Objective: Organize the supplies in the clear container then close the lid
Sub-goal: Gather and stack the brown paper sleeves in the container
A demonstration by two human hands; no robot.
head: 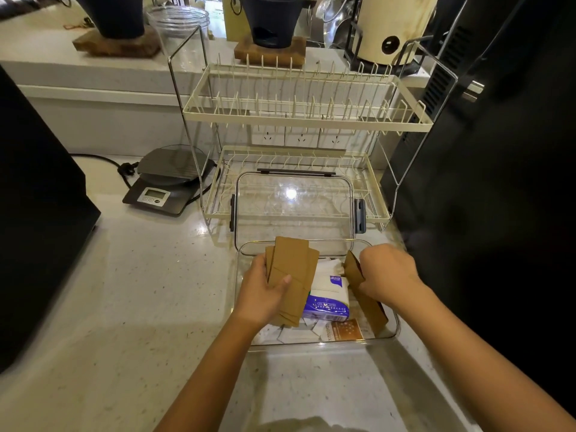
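light: bright, from overhead | glare: white hotspot on clear lid | shadows: soft, on counter | edges: dark, wide-angle bowed | focus: mostly sharp

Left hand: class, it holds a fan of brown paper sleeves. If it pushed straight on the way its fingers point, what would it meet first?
Probably the clear lid standing past the clear container; the left hand points up and away, though depth is hard to judge.

Head view, steeply downward (close)
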